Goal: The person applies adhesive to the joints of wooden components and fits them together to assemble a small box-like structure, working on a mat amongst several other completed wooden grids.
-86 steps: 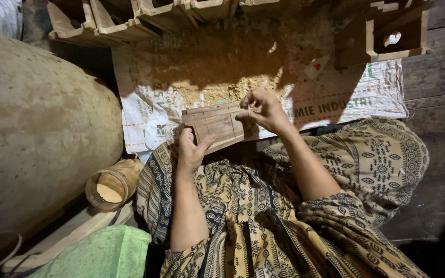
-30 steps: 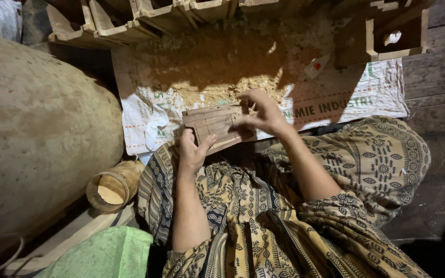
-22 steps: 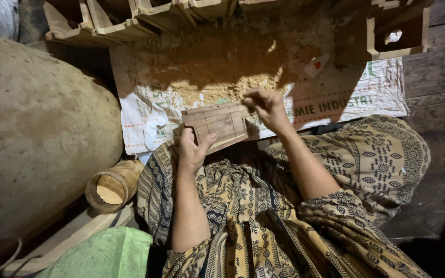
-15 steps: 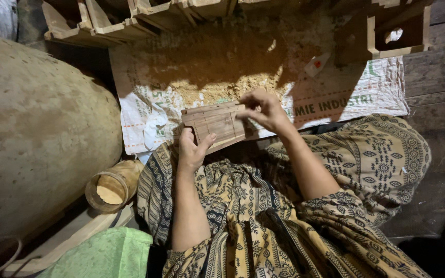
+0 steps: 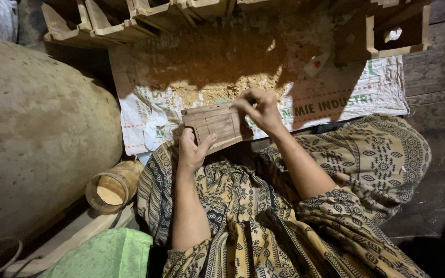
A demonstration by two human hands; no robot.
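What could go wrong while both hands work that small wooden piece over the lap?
The left hand grips only the lower corner of the small slatted wooden piece, so pressure from the right hand might tip it. Loose sawdust on the printed woven sack could make fingers slip.
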